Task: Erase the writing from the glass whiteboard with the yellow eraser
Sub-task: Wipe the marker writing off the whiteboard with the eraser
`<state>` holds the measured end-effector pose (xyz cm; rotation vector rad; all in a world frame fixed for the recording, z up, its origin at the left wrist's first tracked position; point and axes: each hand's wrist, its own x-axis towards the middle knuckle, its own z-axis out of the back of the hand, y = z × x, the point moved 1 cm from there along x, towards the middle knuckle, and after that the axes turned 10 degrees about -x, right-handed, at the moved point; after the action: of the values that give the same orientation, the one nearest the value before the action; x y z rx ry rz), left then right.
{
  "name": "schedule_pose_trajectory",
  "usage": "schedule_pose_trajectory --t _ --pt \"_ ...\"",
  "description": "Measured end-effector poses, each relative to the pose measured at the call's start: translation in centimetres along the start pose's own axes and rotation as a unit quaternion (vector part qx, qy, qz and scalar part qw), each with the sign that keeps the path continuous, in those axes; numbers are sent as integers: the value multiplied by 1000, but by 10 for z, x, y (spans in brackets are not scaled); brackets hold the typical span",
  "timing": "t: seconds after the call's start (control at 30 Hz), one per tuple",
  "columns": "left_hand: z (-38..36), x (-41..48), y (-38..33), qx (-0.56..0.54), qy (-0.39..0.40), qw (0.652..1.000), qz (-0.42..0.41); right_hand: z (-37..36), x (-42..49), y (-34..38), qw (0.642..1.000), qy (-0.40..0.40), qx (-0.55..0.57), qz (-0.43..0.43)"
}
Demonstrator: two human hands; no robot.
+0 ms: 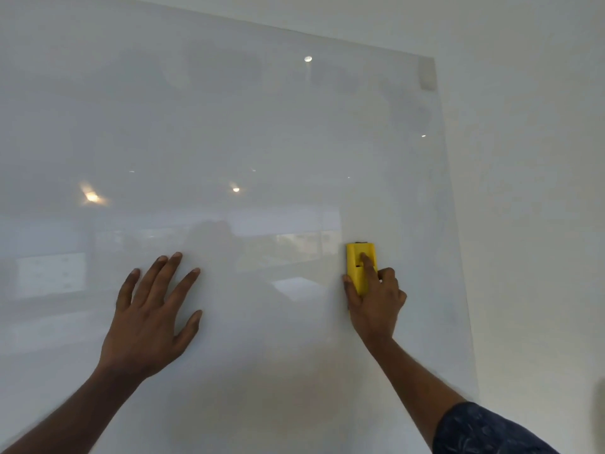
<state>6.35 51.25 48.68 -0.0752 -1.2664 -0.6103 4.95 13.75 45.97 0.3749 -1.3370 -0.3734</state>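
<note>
1. The yellow eraser [358, 267] sits flat on the glass whiteboard [229, 126], at 4 o'clock from the view's centre, near the board's right edge.
2. The right hand [376, 303] clamps it, with the thumb on its 9 o'clock side and the index finger pressing its back.
3. The left hand [150, 309], at 8 o'clock, lies against the glass with fingers spread, holding nothing.
4. The eraser looks light and rigid, so gripping its long sides should suit it. The glass is probably slick, so steady pressure matters.

Left hand [150, 316] rests on the glass whiteboard [262, 126] at seven o'clock; eraser [357, 267], under the right hand [376, 303], apparently touches it at four o'clock.
</note>
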Motion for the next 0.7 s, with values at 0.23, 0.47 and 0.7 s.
schedule_pose_trajectory --t 0.23,0.47,0.7 --pt "-10 2 -12 8 -14 1000 18 5 -19 58 973 6 -26 231" --pt "-13 14 -21 23 -6 999 28 12 15 40 971 -7 -52 233" --pt "-21 25 -29 32 -16 999 31 17 68 -28 995 13 -55 81"
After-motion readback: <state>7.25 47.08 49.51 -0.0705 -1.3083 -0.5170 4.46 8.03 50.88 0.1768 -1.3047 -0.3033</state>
